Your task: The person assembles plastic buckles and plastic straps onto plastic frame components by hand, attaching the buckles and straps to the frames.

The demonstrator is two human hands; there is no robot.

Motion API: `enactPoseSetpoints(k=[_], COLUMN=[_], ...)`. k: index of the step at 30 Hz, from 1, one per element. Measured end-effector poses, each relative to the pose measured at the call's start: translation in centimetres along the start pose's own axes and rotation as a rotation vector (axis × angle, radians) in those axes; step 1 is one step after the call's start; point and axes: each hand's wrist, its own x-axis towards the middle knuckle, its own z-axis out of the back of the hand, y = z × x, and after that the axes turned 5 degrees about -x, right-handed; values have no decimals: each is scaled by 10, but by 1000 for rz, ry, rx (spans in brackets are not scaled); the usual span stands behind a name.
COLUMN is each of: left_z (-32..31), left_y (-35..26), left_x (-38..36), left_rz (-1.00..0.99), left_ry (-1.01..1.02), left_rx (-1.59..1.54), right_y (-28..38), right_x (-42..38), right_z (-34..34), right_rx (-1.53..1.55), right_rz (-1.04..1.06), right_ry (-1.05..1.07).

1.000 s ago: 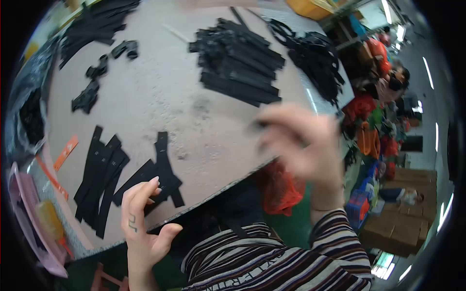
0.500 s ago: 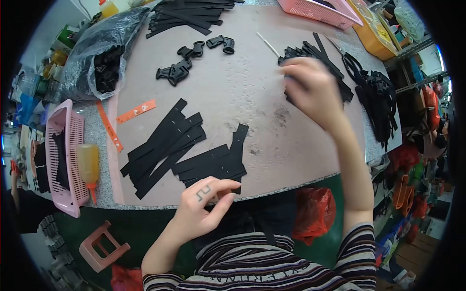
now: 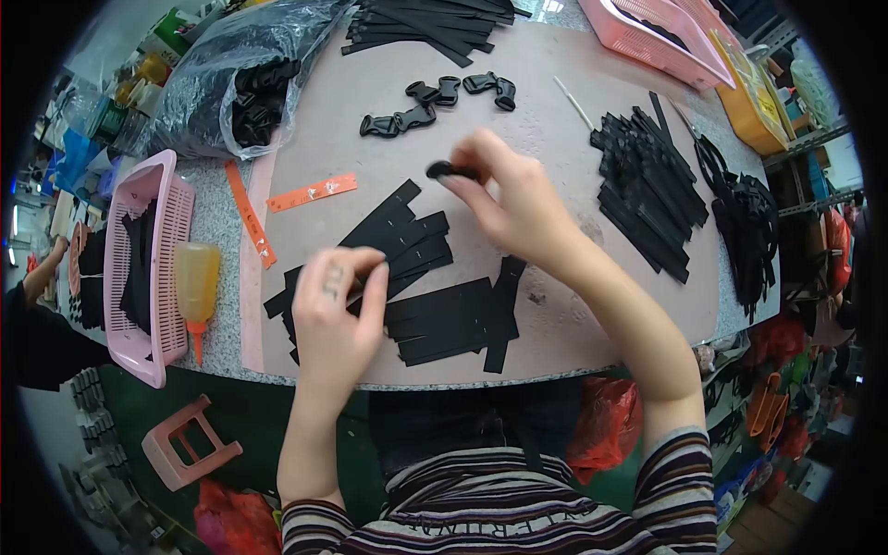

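My right hand [image 3: 509,199] is closed on a black buckle [image 3: 451,170] over the middle of the table, just below several black buckles [image 3: 407,121]. Curled over the left pile of black straps [image 3: 398,231] is my left hand [image 3: 340,301]; its thumb and index finger nearly meet, and whatever lies between them is hidden. More black straps [image 3: 444,319] lie just right of that hand. At the right is a heap of straps with buckles [image 3: 647,176].
A clear bag [image 3: 208,88] of black parts, a pink basket [image 3: 171,268], a glue bottle [image 3: 197,282] and orange strips [image 3: 310,191] are at left. Scissors [image 3: 708,157], a white stick [image 3: 573,102] and another pink basket [image 3: 647,46] are at right. A co-worker's arm [image 3: 46,268] shows far left.
My right hand has come from the right heap toward the middle and now holds a buckle. My left hand has moved up and left over the straps. The view has shifted.
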Motion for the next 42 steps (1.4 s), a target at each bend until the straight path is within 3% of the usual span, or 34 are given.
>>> enactPoseSetpoints(k=[2,6,11,13,16,19,20,23,27,31,34,42], left_z=[-3,-12,9,23,36,45,39,33,6,-7,-7,-7], left_y=[5,16,13,9,16,23,22,-19,-47,-57,-57,-64], left_x=[15,21,20,24,36,47,46,33,12,7,3,2], left_rz=[-12,-15,424,351,88,145,102,541,-8,-57,-134,-148], left_ry=[33,145,197,308,626,745,608,370,153,76,100,163], left_rx=[169,182,-445,-349,-385,-509,-448,-798,-249,-127,-36,37], right_y=[13,20,26,29,26,28,29,36,41,46,48,58], right_x=[-24,-61,-75,-74,-71,-70,-71,-79,-86,-88,-89,-95], right_z=[11,21,24,23,21,25,27,33,25,24,23,17], right_rx=[371,728,884,846,825,821,783,702,644,485,175,-39], right_rz=[-250,-436,-573,-559,-564,-545,-526,-511,-459,-356,-154,60], right_ry=[99,239,266,257,245,231,229,209,88,25,-62,-135])
